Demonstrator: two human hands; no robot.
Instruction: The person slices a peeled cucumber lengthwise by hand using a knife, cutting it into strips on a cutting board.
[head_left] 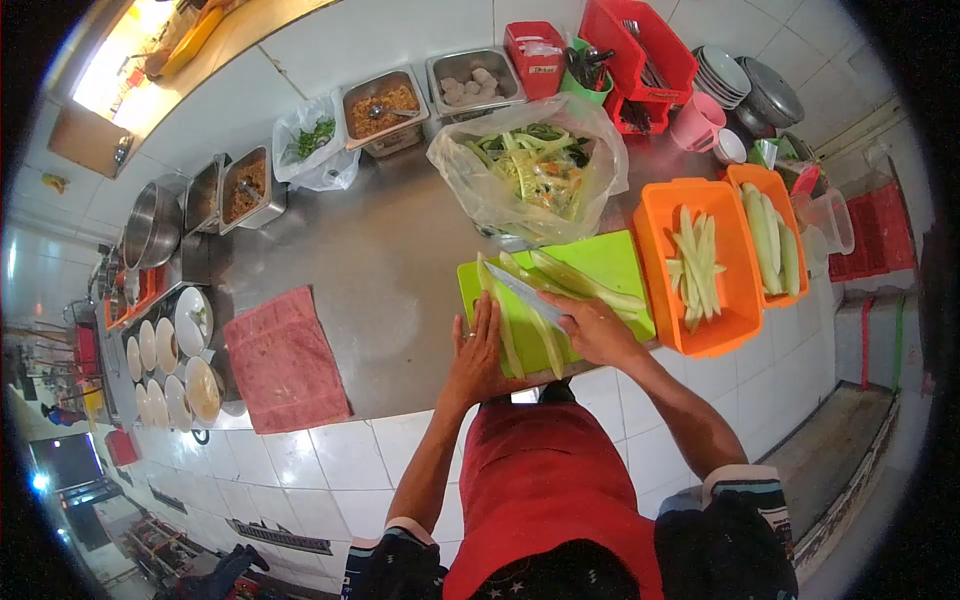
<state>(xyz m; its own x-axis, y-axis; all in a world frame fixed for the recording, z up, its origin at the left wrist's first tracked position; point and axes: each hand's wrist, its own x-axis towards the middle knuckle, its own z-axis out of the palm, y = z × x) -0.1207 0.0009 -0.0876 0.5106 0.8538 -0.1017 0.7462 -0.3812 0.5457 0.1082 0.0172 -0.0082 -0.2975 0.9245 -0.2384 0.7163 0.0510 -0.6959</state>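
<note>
My right hand [592, 328] is closed round the handle of a kitchen knife [522, 292], whose blade points up and left over the green cutting board [628, 262]. Under the blade are long pale-green pieces that look like cucumber. My left hand [477, 352] lies with its fingers stretched out on the board's left side, touching a long cucumber strip [508, 340]. Another strip [549, 345] lies between my hands. A wider cucumber piece [585, 285] with its inner side showing rests at the board's upper right, beyond the knife.
Right of the board, an orange bin [652, 215] holds cut strips; another [800, 285] holds whole peeled cucumbers. Behind the board sits a plastic bag [450, 160] of vegetable scraps. Metal food trays [365, 95] line the wall. A red cloth [285, 360] and several bowls [203, 390] lie left.
</note>
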